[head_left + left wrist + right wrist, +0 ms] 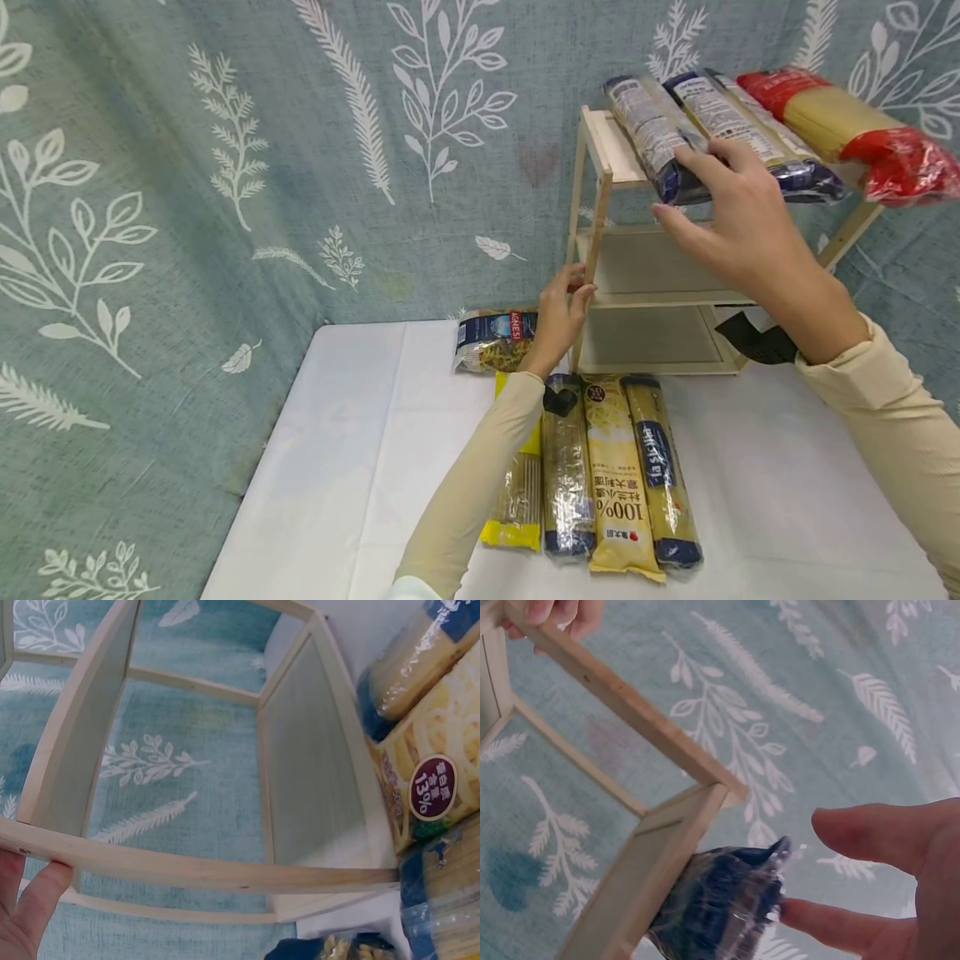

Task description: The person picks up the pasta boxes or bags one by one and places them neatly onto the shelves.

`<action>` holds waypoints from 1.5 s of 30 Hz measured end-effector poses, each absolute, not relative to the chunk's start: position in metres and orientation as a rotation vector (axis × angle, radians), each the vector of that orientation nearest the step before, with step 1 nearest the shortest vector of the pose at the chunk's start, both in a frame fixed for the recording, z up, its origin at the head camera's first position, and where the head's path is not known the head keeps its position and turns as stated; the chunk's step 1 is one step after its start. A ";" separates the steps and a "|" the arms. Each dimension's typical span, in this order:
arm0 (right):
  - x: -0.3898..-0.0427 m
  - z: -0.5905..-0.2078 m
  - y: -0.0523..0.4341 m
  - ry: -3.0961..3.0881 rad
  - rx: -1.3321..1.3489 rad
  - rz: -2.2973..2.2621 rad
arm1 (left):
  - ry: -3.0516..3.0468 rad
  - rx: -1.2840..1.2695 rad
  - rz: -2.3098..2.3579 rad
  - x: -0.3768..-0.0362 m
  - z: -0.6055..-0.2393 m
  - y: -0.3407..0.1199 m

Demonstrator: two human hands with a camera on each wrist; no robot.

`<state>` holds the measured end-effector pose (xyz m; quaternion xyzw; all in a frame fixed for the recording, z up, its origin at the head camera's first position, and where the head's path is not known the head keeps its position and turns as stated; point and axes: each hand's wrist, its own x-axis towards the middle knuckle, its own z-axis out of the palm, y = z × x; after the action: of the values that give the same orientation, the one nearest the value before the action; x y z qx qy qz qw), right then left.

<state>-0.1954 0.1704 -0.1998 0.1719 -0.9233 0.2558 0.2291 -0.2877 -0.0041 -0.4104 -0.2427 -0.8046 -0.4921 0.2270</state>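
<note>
A small wooden shelf rack (667, 297) stands against the cloth backdrop. My left hand (558, 321) grips its left front upright, thumb and fingers around the wood; the left wrist view shows fingertips (46, 889) on that post. Above the top shelf is my right hand (757, 221), its fingers spread over a dark-ended pasta packet (648, 125). In the right wrist view one finger touches the packet's crinkled blue end (720, 900), while the thumb stays apart from it. Beside it lie another blue pasta packet (723, 112) and a red-ended spaghetti packet (825, 112).
On the white table (352, 433), several long pasta packets lie side by side before the rack, including a yellow one (618, 483) and a La Sicilia one (660, 467). An Agnesi pasta bag (495, 337) sits left of the rack. Patterned cloth (300, 167) hangs behind.
</note>
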 end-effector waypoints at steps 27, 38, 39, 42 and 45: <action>-0.127 -0.238 0.190 -2.493 0.768 0.740 | -2.195 -0.703 -1.385 -0.298 -0.411 -0.006; -0.110 -0.286 0.198 -2.617 0.798 0.746 | -2.195 -0.706 -1.381 -0.296 -0.409 -0.005; -0.109 -0.290 0.198 -2.639 0.793 0.757 | -2.195 -0.702 -1.383 -0.296 -0.409 -0.005; -0.104 -0.302 0.201 -2.704 0.765 0.809 | -2.196 -0.693 -1.389 -0.294 -0.410 -0.006; -0.099 -0.312 0.205 -2.767 0.720 0.842 | -2.198 -0.700 -1.391 -0.292 -0.413 -0.004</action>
<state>-0.0993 0.2054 -0.3124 0.2409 -0.9253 0.2817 0.0805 -0.2916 -0.0039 -0.4125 -0.2533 -0.7955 -0.5036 0.2221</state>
